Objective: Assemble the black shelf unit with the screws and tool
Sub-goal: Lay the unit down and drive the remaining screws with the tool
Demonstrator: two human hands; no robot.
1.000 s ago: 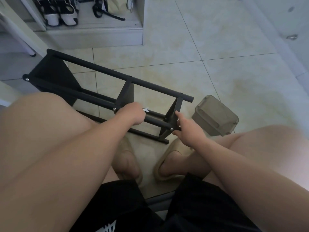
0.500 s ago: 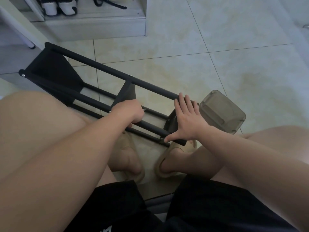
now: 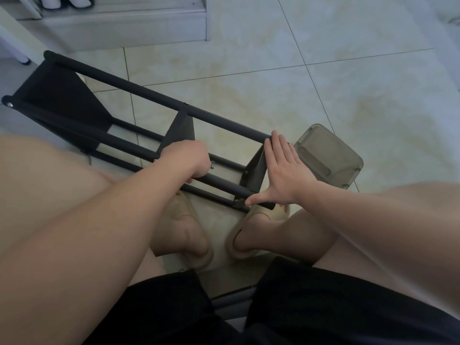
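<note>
The black shelf unit (image 3: 139, 95) lies on its side across the tiled floor, its long tubes running from upper left to lower right in front of my knees. My left hand (image 3: 190, 158) grips one of the near tubes by the middle shelf panel, and a small light tool tip (image 3: 211, 166) pokes out beside its fingers. My right hand (image 3: 283, 174) lies flat with straight fingers against the end panel (image 3: 256, 170), thumb stretched along the lower tube end.
A translucent grey plastic box (image 3: 331, 155) sits on the floor just right of the shelf's end. A white low cabinet base (image 3: 129, 31) stands at the back left, a white leg (image 3: 17, 43) beside it. My feet in beige slippers (image 3: 251, 235) rest under the shelf's near end.
My right hand went from pointing at the end panel's lower corner to spreading flat against the panel. The view has tilted down a little. My left hand kept its grip.
</note>
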